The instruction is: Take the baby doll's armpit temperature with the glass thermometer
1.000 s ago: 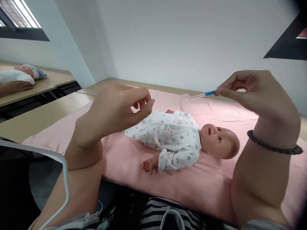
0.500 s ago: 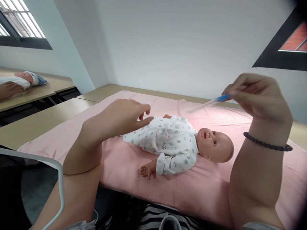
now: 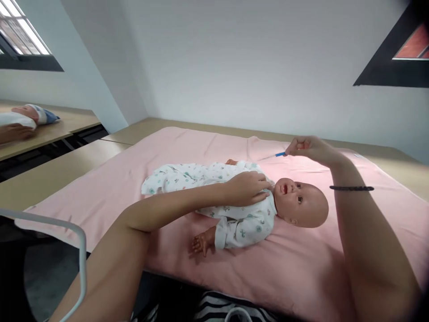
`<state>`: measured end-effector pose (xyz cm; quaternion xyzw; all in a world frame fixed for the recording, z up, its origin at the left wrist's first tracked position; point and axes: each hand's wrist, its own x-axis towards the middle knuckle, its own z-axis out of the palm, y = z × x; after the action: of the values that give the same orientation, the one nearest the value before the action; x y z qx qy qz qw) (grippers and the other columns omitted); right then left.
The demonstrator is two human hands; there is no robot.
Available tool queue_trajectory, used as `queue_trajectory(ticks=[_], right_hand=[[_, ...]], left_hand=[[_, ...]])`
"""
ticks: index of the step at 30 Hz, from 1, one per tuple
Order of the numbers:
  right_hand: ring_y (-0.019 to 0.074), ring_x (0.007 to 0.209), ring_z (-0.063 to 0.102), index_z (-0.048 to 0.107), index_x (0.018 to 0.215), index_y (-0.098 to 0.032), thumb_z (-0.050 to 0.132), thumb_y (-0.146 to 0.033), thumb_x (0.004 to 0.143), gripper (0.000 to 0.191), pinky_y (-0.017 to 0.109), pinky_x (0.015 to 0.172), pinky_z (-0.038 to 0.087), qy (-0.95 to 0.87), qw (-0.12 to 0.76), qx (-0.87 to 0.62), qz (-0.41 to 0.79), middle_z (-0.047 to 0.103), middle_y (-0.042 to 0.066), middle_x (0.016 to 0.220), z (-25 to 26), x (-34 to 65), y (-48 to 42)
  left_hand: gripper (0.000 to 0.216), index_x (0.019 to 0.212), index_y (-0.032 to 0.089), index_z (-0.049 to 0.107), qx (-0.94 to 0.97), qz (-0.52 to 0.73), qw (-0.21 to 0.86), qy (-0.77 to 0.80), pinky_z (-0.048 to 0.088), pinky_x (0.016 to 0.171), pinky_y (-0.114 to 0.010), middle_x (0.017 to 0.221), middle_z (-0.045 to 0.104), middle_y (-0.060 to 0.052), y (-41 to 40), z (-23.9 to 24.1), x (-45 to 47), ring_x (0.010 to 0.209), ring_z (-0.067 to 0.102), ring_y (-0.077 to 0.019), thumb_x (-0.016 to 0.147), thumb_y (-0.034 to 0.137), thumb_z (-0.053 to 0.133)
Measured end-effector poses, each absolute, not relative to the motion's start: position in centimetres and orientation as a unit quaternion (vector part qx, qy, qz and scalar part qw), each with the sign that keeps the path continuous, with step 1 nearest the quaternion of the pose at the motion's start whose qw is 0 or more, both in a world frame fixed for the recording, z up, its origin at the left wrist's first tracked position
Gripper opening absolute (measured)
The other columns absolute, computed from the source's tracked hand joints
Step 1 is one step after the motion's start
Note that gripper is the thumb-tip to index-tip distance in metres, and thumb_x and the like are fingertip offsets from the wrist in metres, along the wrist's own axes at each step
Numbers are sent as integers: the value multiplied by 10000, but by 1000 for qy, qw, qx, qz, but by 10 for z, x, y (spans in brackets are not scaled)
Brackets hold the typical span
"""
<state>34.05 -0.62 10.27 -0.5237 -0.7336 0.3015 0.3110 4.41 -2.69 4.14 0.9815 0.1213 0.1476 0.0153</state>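
A baby doll (image 3: 301,203) in a white patterned sleepsuit (image 3: 187,176) lies on its back on a pink blanket (image 3: 187,143), head to the right. My left hand (image 3: 250,188) rests on the doll's chest near the collar, fingers curled on the cloth. My right hand (image 3: 306,147) hovers beyond the doll's head and pinches a thin thermometer (image 3: 273,156) with a blue end, its tip pointing left. A black bead bracelet (image 3: 351,188) circles my right wrist.
The blanket covers a wooden table (image 3: 67,163). On another table at far left lies a second doll (image 3: 28,114) with another person's hand (image 3: 15,132) beside it. A white chair rail (image 3: 72,232) curves at lower left. Windows sit high at both upper corners.
My left hand dropped from mid-air onto the doll's chest. My right hand, still pinching the thermometer, lowered and reached away toward the space beyond the doll's head.
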Motion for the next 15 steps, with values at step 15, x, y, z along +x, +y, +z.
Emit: queue_trajectory(ticks=[15], right_hand=[[279,908,669,672,764,-207,743,-406,733,214,421,823,496,-710,79,-603,354,753,95,958,21,407,20]], left_hand=[[132,864,166,650,940,239,177,169,485,776,-251,894,687,-20,-15,36,46,864,629,-147,782,66,621]])
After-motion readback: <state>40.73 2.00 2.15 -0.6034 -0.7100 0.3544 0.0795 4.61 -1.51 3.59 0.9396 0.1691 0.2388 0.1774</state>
